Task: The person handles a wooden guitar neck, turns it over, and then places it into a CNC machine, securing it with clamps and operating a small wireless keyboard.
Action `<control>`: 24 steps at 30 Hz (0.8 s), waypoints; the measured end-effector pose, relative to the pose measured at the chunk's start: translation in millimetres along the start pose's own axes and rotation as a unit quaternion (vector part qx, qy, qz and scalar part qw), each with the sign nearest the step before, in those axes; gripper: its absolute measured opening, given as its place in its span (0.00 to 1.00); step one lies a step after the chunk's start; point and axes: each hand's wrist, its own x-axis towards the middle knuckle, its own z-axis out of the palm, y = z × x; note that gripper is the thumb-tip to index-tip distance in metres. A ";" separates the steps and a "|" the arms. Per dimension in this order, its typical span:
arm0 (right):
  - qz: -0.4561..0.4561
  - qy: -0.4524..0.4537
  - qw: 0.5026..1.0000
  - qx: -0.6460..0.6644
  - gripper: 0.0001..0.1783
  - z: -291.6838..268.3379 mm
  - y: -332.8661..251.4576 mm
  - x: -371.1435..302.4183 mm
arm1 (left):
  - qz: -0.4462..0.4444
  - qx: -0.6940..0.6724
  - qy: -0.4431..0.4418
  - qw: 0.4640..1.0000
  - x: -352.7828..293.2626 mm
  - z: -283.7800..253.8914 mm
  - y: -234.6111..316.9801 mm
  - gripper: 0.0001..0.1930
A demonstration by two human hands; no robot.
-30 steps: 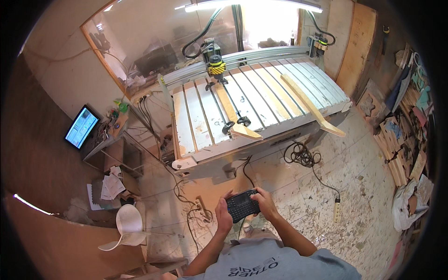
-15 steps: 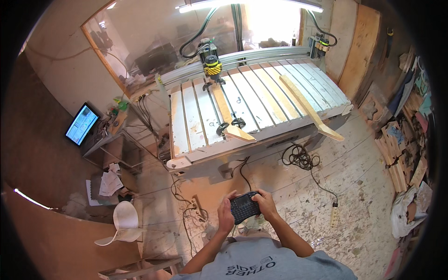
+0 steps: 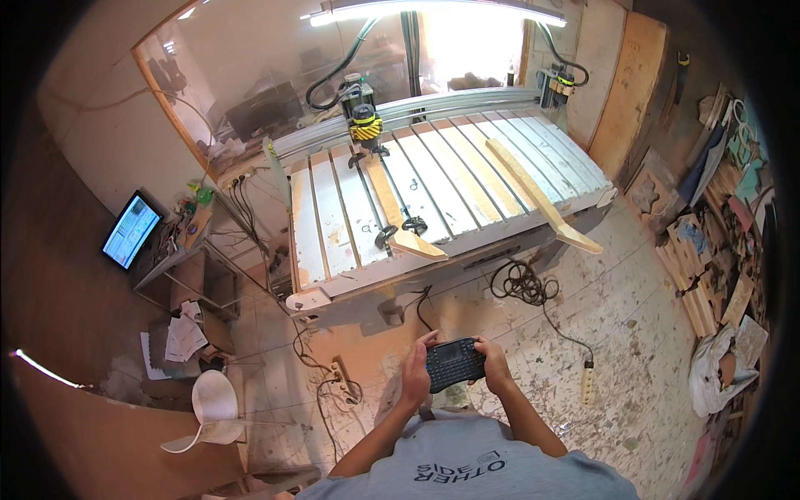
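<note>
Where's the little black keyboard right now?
In the head view, the keyboard is below and slightly right of centre, held between the left hand and right hand, pictured between the slatted table and grey shirt.

A long tube light (image 3: 442, 10) shines white near the top of the room. Below it, a small window (image 3: 473, 42) glows very bright. A big glass pane (image 3: 250, 62) with a wooden frame (image 3: 173, 117) is beside it. The left wall (image 3: 87, 142) is pale and plain. A tall brown wooden panel (image 3: 629, 87) stands on the right. On the left, a lit screen (image 3: 132, 231) sits by a small desk (image 3: 177, 257), and a white chair (image 3: 215, 396) is nearer. The pale floor (image 3: 625, 367) is dirty and covered with little bits.
</note>
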 end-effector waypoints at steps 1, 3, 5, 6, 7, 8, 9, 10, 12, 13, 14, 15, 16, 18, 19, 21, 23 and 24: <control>-0.004 0.000 1.000 0.001 0.19 0.1 -4.4 1.7 | 0.000 -0.001 -0.007 1.000 5.0 -1.2 1.0 0.29; -0.008 -0.001 1.000 -0.002 0.20 -2.2 -9.5 8.0 | -0.004 -0.005 -0.019 1.000 17.0 -1.1 2.7 0.29; -0.012 0.001 1.000 -0.008 0.21 -8.5 -13.9 16.6 | -0.010 -0.018 -0.023 1.000 30.7 3.2 6.8 0.29; -0.037 0.006 0.999 -0.017 0.22 -19.8 -7.0 28.9 | -0.016 -0.027 -0.033 0.999 39.7 10.4 7.2 0.29; -0.063 0.012 0.998 -0.024 0.24 -34.7 7.6 51.2 | -0.013 -0.046 -0.031 0.998 54.2 16.4 8.1 0.29; -0.079 0.004 0.997 -0.020 0.27 -39.8 15.9 60.4 | -0.021 -0.063 -0.020 0.998 64.9 15.3 5.4 0.29; -0.093 -0.005 0.996 -0.017 0.29 -44.2 23.5 70.0 | -0.037 -0.083 -0.010 0.996 73.0 14.4 2.9 0.29; -0.104 -0.020 0.994 -0.001 0.31 -38.9 15.6 86.0 | -0.028 -0.045 0.005 0.999 83.5 10.9 7.0 0.30; 0.005 -0.116 0.989 0.094 0.36 -28.6 -25.4 95.1 | -0.025 -0.030 0.003 0.999 106.5 1.7 16.4 0.33; 0.036 -0.162 0.978 0.124 0.38 -23.6 -48.7 97.1 | -0.016 -0.050 -0.006 0.999 120.2 -3.5 19.6 0.34; 0.034 -0.186 0.974 0.127 0.41 -31.9 -56.4 105.1 | -0.023 -0.058 -0.015 0.998 134.3 -1.3 24.2 0.35; 0.038 -0.191 0.973 0.126 0.42 -36.3 -66.4 110.9 | -0.030 -0.064 -0.020 0.997 147.1 0.3 28.4 0.36; 0.043 -0.196 0.972 0.124 0.43 -40.3 -76.0 115.0 | -0.037 -0.070 -0.022 0.997 155.8 3.3 30.4 0.37; 0.057 -0.201 0.969 0.129 0.44 -42.5 -93.9 127.3 | -0.031 -0.049 -0.021 0.998 175.2 7.6 33.1 0.38; 0.061 -0.196 0.971 0.125 0.44 -43.2 -101.6 132.2 | -0.027 -0.039 -0.019 0.999 183.4 9.7 32.9 0.38; 0.062 -0.193 0.973 0.113 0.43 -40.9 -116.9 149.2 | -0.025 -0.077 -0.021 0.997 202.1 12.3 32.3 0.36; 0.058 -0.179 0.977 0.105 0.41 -47.3 -120.5 156.9 | -0.029 -0.105 -0.033 0.993 217.4 18.7 26.8 0.34; 0.048 -0.184 0.977 0.098 0.40 -48.5 -123.9 163.3 | -0.026 -0.111 -0.039 0.993 224.1 19.5 22.0 0.34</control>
